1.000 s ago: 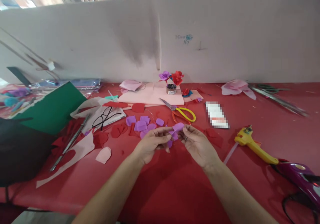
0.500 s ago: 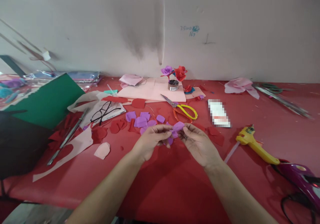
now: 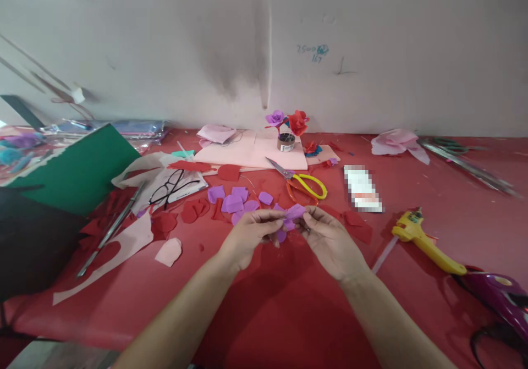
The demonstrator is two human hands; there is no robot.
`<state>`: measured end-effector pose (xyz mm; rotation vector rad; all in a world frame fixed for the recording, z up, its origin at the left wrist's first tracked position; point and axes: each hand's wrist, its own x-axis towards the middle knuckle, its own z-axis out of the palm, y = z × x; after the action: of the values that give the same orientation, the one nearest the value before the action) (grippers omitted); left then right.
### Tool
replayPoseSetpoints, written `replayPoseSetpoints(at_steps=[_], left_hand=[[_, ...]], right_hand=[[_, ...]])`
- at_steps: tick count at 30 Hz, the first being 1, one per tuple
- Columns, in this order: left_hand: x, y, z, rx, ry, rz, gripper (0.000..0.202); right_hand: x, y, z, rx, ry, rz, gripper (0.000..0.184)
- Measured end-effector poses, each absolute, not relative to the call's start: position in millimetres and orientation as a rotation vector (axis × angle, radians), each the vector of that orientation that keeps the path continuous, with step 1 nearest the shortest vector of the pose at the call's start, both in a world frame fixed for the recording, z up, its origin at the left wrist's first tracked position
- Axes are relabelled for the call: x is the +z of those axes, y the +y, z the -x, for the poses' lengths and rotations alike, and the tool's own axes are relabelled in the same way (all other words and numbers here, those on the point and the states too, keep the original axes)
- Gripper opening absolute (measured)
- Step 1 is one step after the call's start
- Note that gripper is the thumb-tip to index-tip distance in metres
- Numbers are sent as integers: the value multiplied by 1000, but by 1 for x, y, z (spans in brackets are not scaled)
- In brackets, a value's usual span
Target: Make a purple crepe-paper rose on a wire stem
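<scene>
Dark grey and cut off by the frame, a bulky shape [image 3: 33, 242] fills the left edge, and we cannot tell what it is. Beside it we see a tilted green board [image 3: 88, 160], and behind that clear plastic packets [image 3: 140, 130] with contents too blurred to name. Next come a metal rod [image 3: 111, 229], a pink offcut [image 3: 138, 237] and black glasses [image 3: 169, 189].

Toward the middle, loose purple pieces [image 3: 233, 204] lie on the red table [image 3: 264, 314], some partly covered by the left hand [image 3: 247, 237]. We find its thumb and fingers closed on the left end of a purple paper piece [image 3: 295, 211], held above the table between both hands.

Farther back, a brown ring [image 3: 286, 143] sits on a folded pink sheet [image 3: 243, 150]; a purple flower [image 3: 275, 118] and a red flower [image 3: 298, 122] rise over it, their stems probably standing inside. Scissors [image 3: 305, 185] lie in front.

The right hand [image 3: 332, 240] pinches the piece's right end, its lower fingers partly hidden from us. Beyond are a pixelated rectangular object [image 3: 363, 188], a yellow glue gun [image 3: 429, 245] and a purple device [image 3: 495, 297] cropped at the edge.
</scene>
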<state>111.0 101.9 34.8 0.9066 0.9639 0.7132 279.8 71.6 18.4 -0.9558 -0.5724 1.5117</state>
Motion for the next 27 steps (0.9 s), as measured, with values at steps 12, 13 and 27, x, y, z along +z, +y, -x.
replayPoseSetpoints(at_steps=[12,13,27], left_hand=[[36,99,-116,795,995,-1028,23],[35,99,-115,791,1003,-1047,24],[36,99,-115,785,1078,-1090,27]], right_hand=[[21,69,-279,1472,-597,978,13],[21,70,-279,1470,-593,975,13],[21,67,-275,1237,-741,1132,15]])
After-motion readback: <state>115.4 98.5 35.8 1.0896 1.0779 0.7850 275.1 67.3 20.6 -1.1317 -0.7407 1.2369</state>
